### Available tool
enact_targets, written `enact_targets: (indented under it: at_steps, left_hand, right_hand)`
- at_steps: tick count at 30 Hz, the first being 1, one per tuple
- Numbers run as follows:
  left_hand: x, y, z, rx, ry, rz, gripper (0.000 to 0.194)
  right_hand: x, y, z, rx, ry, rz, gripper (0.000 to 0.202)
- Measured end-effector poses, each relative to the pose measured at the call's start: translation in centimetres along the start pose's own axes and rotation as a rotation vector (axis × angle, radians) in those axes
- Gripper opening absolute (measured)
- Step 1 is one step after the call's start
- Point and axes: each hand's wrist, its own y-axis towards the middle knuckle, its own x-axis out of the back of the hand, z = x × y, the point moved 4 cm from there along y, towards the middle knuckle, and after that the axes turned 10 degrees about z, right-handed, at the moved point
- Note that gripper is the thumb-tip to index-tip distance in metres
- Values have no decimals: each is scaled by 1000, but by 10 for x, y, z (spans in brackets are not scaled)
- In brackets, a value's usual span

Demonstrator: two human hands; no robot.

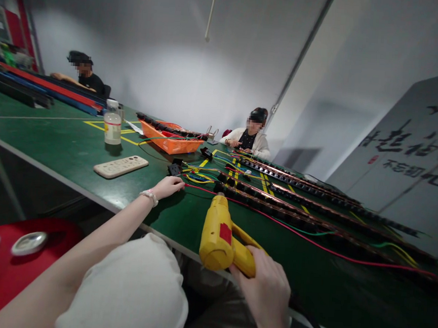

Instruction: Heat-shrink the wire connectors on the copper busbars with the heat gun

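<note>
My right hand (266, 280) is wrapped round the handle of a yellow heat gun (216, 233). Its nozzle points away from me, toward a red wire (202, 188) that runs along the near side of the green table (186, 219). The end of that wire is pinched in the fingers of my left hand (168, 186), which rests near the table edge. Just beyond my left hand lie black connectors (174, 168) and a bundle of yellow, green and blue wires (201, 177). Long dark strips with copper-coloured bars (261, 197) stretch off to the right.
An orange basket (171, 144) holding more strips stands farther back. Left of it are a bottle (112, 125) and a phone in a beige case (121, 167). Two people (252, 134) sit across the table. A red stool (57, 228) is at my left.
</note>
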Motion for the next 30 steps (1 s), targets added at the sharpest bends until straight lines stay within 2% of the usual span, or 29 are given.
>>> enact_targets:
  at_steps: [5,15,24,30]
  left_hand:
    - [-1,1,2,-7,13,11,41]
    - [1,0,-4,0,76,-27,42]
    - [-2,3,3,-6,38,-49,36]
    - [0,-1,-2,17,1,-41,38]
  right_hand:
    - [-12,9,18,67,92,-29,43]
    - [-28,30,55,139,178,10,47]
    - [-30,28,58,131,168,-18,49]
    - [-30,28,60,124,179,-41,52]
